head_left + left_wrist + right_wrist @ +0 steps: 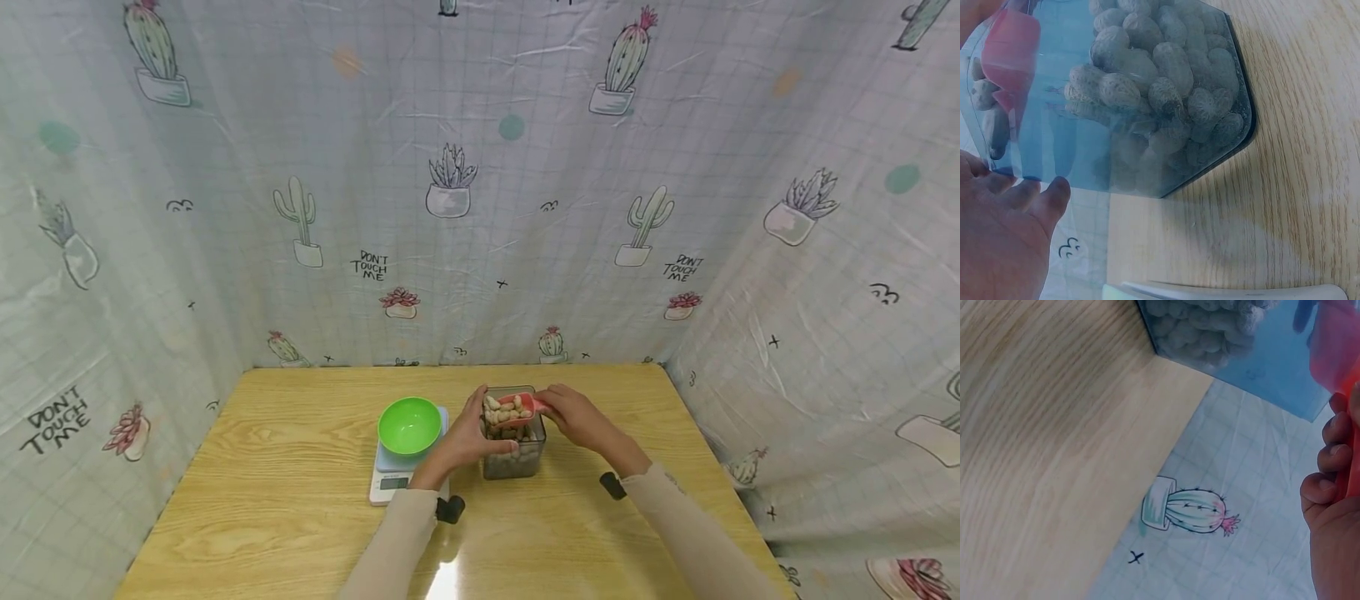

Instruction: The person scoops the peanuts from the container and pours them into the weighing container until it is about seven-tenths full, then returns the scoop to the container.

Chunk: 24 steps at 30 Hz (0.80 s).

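Observation:
A clear, dark-tinted square container (513,468) of unshelled peanuts (1166,69) stands on the table in front of me. My left hand (467,433) holds its left side near the rim, the thumb across the front wall and the fingers toward the back. A red scoop (528,404) loaded with peanuts is at the container's mouth, tilted slightly. My right hand (576,415) grips the scoop's handle (1352,464) from the right, fingers curled round it. Through the wall in the left wrist view, the scoop's red bowl (1011,53) shows above the heap, well apart from it.
Left of the container, a green bowl (410,427) sits on a white kitchen scale (381,492), close by my left forearm. The wooden table (277,467) meets a cactus-print curtain (480,275) at its back and sides.

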Each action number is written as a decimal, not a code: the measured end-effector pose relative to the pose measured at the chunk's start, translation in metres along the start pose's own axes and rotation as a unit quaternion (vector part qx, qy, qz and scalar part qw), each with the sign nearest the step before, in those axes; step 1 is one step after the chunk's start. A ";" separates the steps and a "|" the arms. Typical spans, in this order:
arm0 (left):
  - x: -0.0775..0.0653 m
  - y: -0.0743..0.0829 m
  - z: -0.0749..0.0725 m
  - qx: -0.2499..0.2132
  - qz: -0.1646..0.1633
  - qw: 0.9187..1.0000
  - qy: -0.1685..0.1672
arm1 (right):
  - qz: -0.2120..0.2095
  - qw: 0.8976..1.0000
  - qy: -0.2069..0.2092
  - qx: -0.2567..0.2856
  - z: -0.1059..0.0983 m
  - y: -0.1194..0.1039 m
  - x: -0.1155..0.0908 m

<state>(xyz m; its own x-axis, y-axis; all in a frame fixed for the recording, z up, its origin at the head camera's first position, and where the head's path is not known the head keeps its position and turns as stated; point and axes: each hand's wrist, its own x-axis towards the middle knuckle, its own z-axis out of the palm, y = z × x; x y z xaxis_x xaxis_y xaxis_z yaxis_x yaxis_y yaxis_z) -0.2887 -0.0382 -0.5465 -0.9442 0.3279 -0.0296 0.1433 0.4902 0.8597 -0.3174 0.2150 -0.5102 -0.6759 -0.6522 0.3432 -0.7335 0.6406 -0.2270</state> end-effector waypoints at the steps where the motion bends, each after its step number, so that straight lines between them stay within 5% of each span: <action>1: 0.000 0.000 0.000 0.002 0.001 1.000 0.000 | 0.004 1.000 0.004 0.003 0.000 0.000 -0.001; 15: -0.001 -0.001 0.000 0.004 0.003 1.000 0.005 | 0.060 0.996 0.046 0.045 -0.003 0.004 -0.011; 24: -0.005 0.006 -0.001 0.018 0.005 1.000 -0.005 | 0.035 0.997 0.067 0.022 -0.019 0.002 -0.010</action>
<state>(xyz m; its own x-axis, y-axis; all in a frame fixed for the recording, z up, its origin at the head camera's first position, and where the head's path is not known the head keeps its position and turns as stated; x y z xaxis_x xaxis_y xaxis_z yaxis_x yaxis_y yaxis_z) -0.2833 -0.0379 -0.5409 -0.9399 0.3405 -0.0261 0.1634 0.5155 0.8412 -0.3110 0.2307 -0.4964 -0.7121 -0.5441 0.4437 -0.6892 0.6621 -0.2942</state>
